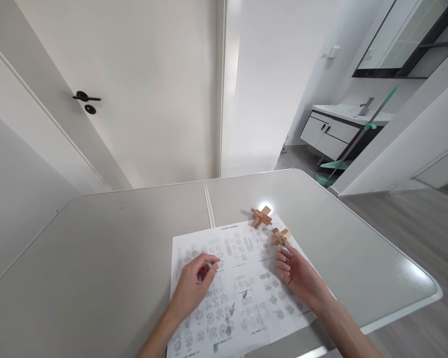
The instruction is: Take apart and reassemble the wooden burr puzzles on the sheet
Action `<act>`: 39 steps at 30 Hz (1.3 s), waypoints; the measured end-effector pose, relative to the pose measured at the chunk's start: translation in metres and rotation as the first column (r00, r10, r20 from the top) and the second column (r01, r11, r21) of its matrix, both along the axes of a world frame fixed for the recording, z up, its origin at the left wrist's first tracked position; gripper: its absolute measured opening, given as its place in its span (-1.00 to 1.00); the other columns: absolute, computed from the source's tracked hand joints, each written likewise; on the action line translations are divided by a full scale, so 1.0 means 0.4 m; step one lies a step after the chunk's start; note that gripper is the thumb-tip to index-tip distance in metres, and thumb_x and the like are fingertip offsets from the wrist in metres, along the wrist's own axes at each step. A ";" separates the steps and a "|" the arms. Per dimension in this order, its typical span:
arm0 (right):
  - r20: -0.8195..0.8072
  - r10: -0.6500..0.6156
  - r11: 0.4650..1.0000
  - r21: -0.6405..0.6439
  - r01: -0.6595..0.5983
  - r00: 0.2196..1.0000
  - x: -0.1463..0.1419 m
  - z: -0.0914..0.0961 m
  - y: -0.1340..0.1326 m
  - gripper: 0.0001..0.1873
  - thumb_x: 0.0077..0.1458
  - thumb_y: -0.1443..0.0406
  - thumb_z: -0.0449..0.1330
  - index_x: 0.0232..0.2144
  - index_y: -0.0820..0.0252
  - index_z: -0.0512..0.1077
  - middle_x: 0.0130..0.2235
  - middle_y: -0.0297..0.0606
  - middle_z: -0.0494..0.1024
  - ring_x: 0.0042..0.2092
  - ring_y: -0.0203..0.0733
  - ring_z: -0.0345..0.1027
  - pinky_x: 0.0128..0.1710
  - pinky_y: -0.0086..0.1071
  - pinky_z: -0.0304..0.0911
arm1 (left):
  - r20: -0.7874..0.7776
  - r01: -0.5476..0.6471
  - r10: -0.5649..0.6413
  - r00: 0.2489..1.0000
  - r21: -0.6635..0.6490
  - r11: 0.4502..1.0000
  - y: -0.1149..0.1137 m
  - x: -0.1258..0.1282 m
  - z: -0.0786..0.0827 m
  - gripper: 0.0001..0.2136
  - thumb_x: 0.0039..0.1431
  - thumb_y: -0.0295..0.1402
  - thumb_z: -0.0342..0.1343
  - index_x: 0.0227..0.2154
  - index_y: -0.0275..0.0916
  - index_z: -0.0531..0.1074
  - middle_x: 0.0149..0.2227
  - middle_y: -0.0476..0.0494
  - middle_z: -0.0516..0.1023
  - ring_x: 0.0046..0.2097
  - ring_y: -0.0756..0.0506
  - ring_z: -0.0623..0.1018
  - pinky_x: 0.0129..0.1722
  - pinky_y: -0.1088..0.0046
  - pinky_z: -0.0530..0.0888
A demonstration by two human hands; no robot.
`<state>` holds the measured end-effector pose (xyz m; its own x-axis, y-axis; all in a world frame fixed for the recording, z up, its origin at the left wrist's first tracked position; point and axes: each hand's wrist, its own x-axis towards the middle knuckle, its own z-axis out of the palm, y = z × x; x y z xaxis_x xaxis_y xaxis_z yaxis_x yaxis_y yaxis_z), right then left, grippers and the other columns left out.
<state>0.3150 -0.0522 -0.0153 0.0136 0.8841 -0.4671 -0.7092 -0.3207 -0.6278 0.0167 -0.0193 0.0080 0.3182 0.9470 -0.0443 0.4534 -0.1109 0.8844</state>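
Observation:
A white instruction sheet [242, 288] printed with many small puzzle diagrams lies on the grey table [108, 248]. My left hand [194, 286] rests on the sheet's left part with its fingers curled loosely and nothing seen in them. My right hand [296, 273] lies on the sheet's right part, fingers half bent, fingertips just short of a small wooden cross puzzle [280, 236]. A second wooden cross puzzle [262, 217] stands a little farther back at the sheet's top edge.
The table has a seam [208, 204] down its middle and rounded corners; its right edge [414, 298] drops to a wood floor. A white door [134, 99] stands behind. A bathroom vanity [336, 132] and a green mop [354, 144] are at the back right.

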 end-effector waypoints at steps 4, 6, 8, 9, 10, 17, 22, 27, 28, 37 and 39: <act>0.366 0.085 0.991 0.066 -0.117 0.927 -0.034 0.011 -0.066 -0.61 0.21 -0.02 0.27 -0.42 0.14 0.36 -0.42 -0.38 0.30 -0.45 -0.31 0.15 -0.45 -0.42 0.20 | -0.010 0.005 -0.005 1.000 -0.010 1.000 0.000 0.000 -0.003 -0.71 0.35 -0.06 0.04 -0.15 -0.13 0.53 -0.37 -0.06 0.54 -0.38 -0.07 0.44 -0.42 0.45 0.30; 0.583 0.112 0.978 0.077 -0.192 0.805 -0.050 0.013 -0.098 -0.55 0.25 -0.07 0.20 -0.46 0.13 0.32 -0.44 -0.37 0.32 -0.43 -0.27 0.17 -0.39 -0.40 0.17 | -0.018 0.007 -0.007 1.000 -0.007 1.000 -0.001 0.000 -0.003 -0.71 0.35 -0.06 0.04 -0.17 -0.13 0.53 -0.37 -0.06 0.53 -0.38 -0.07 0.44 -0.41 0.45 0.29; 0.735 0.139 0.962 0.060 -0.267 0.664 -0.064 0.009 -0.124 -0.53 0.29 -0.09 0.12 -0.45 0.12 0.30 -0.47 -0.38 0.31 -0.42 -0.24 0.18 -0.38 -0.38 0.14 | -0.024 0.007 -0.007 1.000 -0.008 1.000 -0.001 0.001 -0.003 -0.71 0.35 -0.06 0.03 -0.19 -0.13 0.53 -0.38 -0.06 0.53 -0.38 -0.07 0.44 -0.41 0.45 0.29; 0.786 0.145 0.951 0.057 -0.304 0.601 -0.070 0.004 -0.133 -0.54 0.31 -0.09 0.09 -0.43 0.12 0.31 -0.49 -0.39 0.30 -0.42 -0.22 0.17 -0.38 -0.37 0.12 | -0.027 0.006 -0.006 1.000 -0.010 1.000 -0.001 0.002 -0.002 -0.71 0.35 -0.06 0.04 -0.19 -0.13 0.53 -0.38 -0.06 0.53 -0.38 -0.07 0.43 -0.41 0.45 0.29; 0.827 0.144 0.939 0.060 -0.339 0.544 -0.076 -0.001 -0.141 -0.54 0.32 -0.09 0.07 -0.42 0.12 0.32 -0.49 -0.39 0.30 -0.43 -0.21 0.16 -0.38 -0.37 0.10 | -0.029 0.005 -0.005 1.000 -0.011 1.000 -0.001 0.003 -0.001 -0.71 0.35 -0.06 0.04 -0.20 -0.13 0.54 -0.39 -0.06 0.53 -0.38 -0.07 0.43 -0.41 0.45 0.29; 0.923 0.073 0.916 0.088 -0.391 0.379 -0.089 -0.025 -0.152 -0.57 0.36 -0.04 0.01 -0.37 0.13 0.35 -0.48 -0.35 0.32 -0.42 -0.19 0.17 -0.39 -0.36 0.09 | -0.029 0.007 -0.007 1.000 -0.001 1.000 0.001 0.008 0.008 -0.70 0.34 -0.07 0.03 -0.22 -0.14 0.55 -0.38 -0.07 0.55 -0.39 -0.07 0.43 -0.42 0.45 0.31; 0.922 0.071 0.921 0.086 -0.379 0.380 -0.084 -0.032 -0.147 -0.58 0.36 -0.04 0.02 -0.36 0.13 0.37 -0.49 -0.34 0.36 -0.42 -0.18 0.22 -0.39 -0.37 0.12 | -0.042 0.004 -0.004 0.999 0.001 1.000 0.002 0.007 0.006 -0.71 0.34 -0.07 0.03 -0.23 -0.13 0.55 -0.38 -0.06 0.55 -0.39 -0.08 0.43 -0.40 0.44 0.33; 0.921 0.051 0.921 0.107 -0.375 0.387 -0.086 -0.034 -0.147 -0.59 0.36 -0.02 0.03 -0.36 0.13 0.38 -0.48 -0.33 0.39 -0.42 -0.17 0.25 -0.39 -0.38 0.15 | -0.039 0.013 -0.013 0.999 0.012 1.000 0.003 0.005 -0.002 -0.72 0.35 -0.09 0.03 -0.24 -0.12 0.55 -0.36 -0.06 0.57 -0.37 -0.08 0.45 -0.39 0.44 0.34; 0.921 0.047 0.921 0.110 -0.373 0.388 -0.087 -0.033 -0.147 -0.59 0.36 -0.02 0.04 -0.36 0.13 0.38 -0.49 -0.33 0.39 -0.42 -0.17 0.25 -0.40 -0.38 0.15 | -0.041 0.013 -0.012 0.999 0.012 1.000 0.003 0.005 -0.003 -0.72 0.35 -0.09 0.03 -0.24 -0.12 0.55 -0.36 -0.06 0.58 -0.37 -0.08 0.45 -0.39 0.44 0.34; 0.919 0.077 0.920 0.084 -0.383 0.388 -0.086 -0.029 -0.147 -0.58 0.37 -0.04 0.01 -0.35 0.13 0.37 -0.48 -0.33 0.38 -0.42 -0.17 0.24 -0.38 -0.36 0.14 | -0.041 0.025 -0.025 0.999 0.003 1.000 0.002 0.003 -0.002 -0.71 0.36 -0.06 0.01 -0.21 -0.11 0.55 -0.33 -0.07 0.58 -0.35 -0.09 0.48 -0.38 0.43 0.36; 0.920 0.076 0.920 0.084 -0.384 0.385 -0.086 -0.028 -0.147 -0.57 0.37 -0.04 0.01 -0.35 0.13 0.37 -0.48 -0.33 0.39 -0.41 -0.17 0.24 -0.38 -0.36 0.14 | -0.040 0.024 -0.024 0.999 0.000 1.000 0.002 0.004 0.001 -0.70 0.36 -0.06 0.01 -0.21 -0.11 0.55 -0.33 -0.07 0.58 -0.35 -0.09 0.47 -0.38 0.43 0.36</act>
